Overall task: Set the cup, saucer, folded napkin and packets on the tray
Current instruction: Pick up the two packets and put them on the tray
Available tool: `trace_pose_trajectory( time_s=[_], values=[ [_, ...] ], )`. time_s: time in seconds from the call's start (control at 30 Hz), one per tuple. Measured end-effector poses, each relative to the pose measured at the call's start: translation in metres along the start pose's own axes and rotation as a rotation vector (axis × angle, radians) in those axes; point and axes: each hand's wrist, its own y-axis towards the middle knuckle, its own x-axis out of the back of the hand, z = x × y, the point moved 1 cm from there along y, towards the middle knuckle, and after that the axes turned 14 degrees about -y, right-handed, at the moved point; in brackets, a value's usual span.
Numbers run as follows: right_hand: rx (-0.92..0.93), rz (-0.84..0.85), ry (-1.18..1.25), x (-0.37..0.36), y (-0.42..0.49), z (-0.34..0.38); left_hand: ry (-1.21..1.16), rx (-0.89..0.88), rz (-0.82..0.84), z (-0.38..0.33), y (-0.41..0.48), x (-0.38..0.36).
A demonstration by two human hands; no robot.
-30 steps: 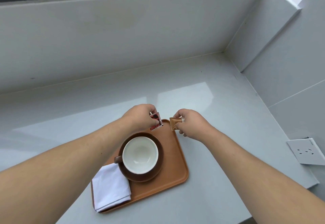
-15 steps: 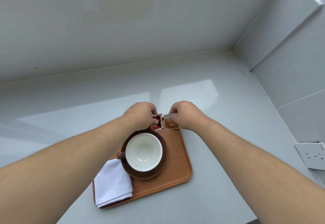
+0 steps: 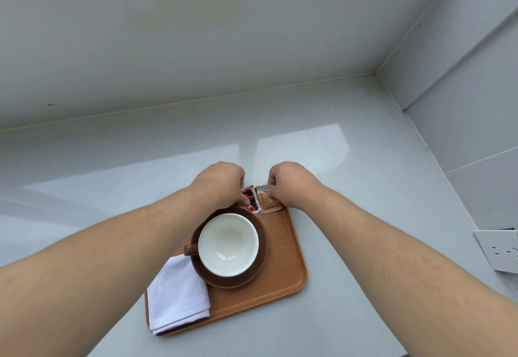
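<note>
my left hand [image 3: 221,185] pinches a red and black packet [image 3: 250,198] between thumb and fingers, and my right hand [image 3: 291,182] pinches a brown packet [image 3: 269,202] by its silvery top edge. the two packets sit side by side, just about touching, at the far end of the orange tray [image 3: 286,267], with the red one's near corner over the rim of the saucer [image 3: 260,247]; whether they rest flat on the tray i cannot tell. just near of my hands the white-lined cup [image 3: 228,244] stands upright and empty on the dark brown saucer, its brown handle [image 3: 191,249] pointing to my left. the saucer fills the middle of the tray. the folded napkin [image 3: 178,295], white, lies on the tray's near left corner, its far edge tucked beside the saucer and under the handle. the tray lies on the pale grey desk [image 3: 350,188], which runs back to a plain wall. far to my right a white socket plate [image 3: 499,250] sits low on the side wall.
</note>
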Motion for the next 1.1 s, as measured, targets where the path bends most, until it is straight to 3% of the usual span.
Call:
trace_pose_trajectory(
  time_s=[0.23,0.57,0.9,1.1],
  values=[
    [-0.115,-0.045,-0.006,-0.012,0.003,-0.006,0.055,0.027,-0.001,-0.002,0.002,-0.003],
    [-0.320,0.101,0.010,-0.022,0.004,-0.013,0.079,0.128,-0.032,0.002,0.006,-0.011],
    [-0.310,0.173,0.007,-0.025,0.009,-0.014,0.084,0.170,-0.025,0.001,0.007,-0.012],
    [-0.302,0.127,-0.002,-0.023,0.002,-0.012,0.099,0.136,-0.053,0.001,0.003,-0.012]
  ],
)
